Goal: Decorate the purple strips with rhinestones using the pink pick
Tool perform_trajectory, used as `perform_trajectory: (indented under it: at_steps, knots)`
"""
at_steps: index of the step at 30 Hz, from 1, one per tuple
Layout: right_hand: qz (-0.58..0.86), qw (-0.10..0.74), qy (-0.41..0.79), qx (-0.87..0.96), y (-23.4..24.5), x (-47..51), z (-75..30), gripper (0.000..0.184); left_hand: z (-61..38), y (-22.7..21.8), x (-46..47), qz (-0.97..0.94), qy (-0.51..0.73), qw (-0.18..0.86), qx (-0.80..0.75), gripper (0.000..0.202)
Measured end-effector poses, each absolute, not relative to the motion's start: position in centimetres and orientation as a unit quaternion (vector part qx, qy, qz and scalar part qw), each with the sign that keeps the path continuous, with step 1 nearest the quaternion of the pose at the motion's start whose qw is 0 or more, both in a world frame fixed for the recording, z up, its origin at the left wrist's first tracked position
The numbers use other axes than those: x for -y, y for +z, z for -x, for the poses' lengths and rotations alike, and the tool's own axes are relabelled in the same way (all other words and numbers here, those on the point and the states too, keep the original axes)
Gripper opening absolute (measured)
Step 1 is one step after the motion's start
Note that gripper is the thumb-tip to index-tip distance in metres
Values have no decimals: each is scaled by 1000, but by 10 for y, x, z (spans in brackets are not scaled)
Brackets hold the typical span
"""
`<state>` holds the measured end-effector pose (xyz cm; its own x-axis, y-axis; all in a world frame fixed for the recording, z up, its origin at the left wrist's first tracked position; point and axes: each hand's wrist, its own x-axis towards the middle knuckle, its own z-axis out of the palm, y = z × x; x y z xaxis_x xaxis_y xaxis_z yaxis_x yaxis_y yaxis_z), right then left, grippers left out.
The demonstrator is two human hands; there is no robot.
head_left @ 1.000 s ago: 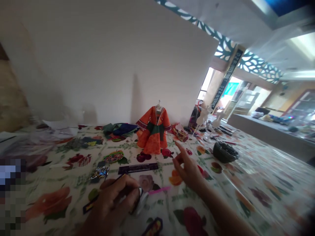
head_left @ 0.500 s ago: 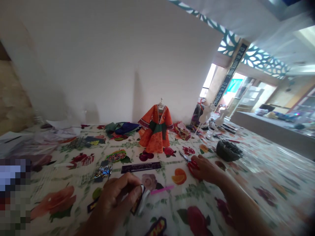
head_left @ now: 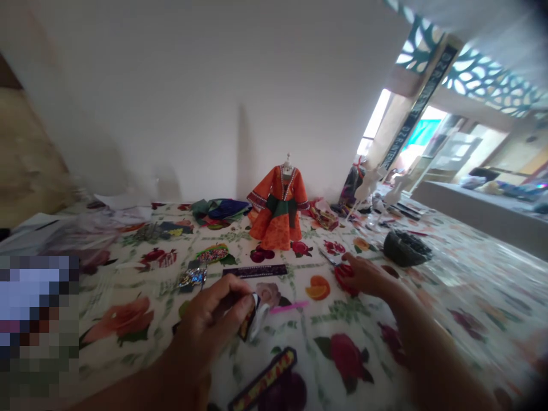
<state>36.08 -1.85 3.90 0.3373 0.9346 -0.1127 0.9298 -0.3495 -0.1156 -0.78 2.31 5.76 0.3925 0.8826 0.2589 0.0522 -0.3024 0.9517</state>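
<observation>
My left hand (head_left: 214,319) is closed around a folded piece of dark patterned trim with a white lining (head_left: 253,317), held just above the floral tablecloth (head_left: 128,337). Further right, my right hand (head_left: 363,275) lies over the red handles of a pair of scissors (head_left: 338,269), fingers curled on them; the blades point away to the left. A pink strip (head_left: 287,307) lies between the two hands. Behind them stands a small orange and green dress on a mannequin (head_left: 279,208).
A dark beaded strip (head_left: 257,271), a sequinned patch (head_left: 192,278) and a colourful braid (head_left: 263,381) lie near my hands. Folded cloth (head_left: 218,210) is piled by the wall. A dark bowl-like object (head_left: 405,249) and white mannequin stands (head_left: 372,185) sit to the right.
My right hand went from raised with a finger extended down onto the red-handled scissors. The left hand kept hold of the folded trim. The view shifted slightly.
</observation>
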Motion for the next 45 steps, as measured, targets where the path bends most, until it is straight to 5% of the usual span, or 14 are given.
perform_trajectory:
  at_steps: [6,10,15,19,27,45]
  knots:
    - [798,30,131,588,59,29,-361,65,12,64,-29,-707,417,486,-301,10]
    - [704,129,221,662,73,39,-348,62,10,63,-31,-695,431,497,-292,9]
    - [635,212,188,718,76,45,-307,52,13,53,-36,-681,423,526,-284,9]
    - [567,210,155,781,66,47,-266,82,16,51,-39,-693,419,501,-303,9]
    - [563,262,-13,784,40,39,-237,55,16,58,-38,-714,424,461,-315,10]
    - [547,248,-146,786,36,37,-234,47,17,52,-40,-698,418,486,-320,8]
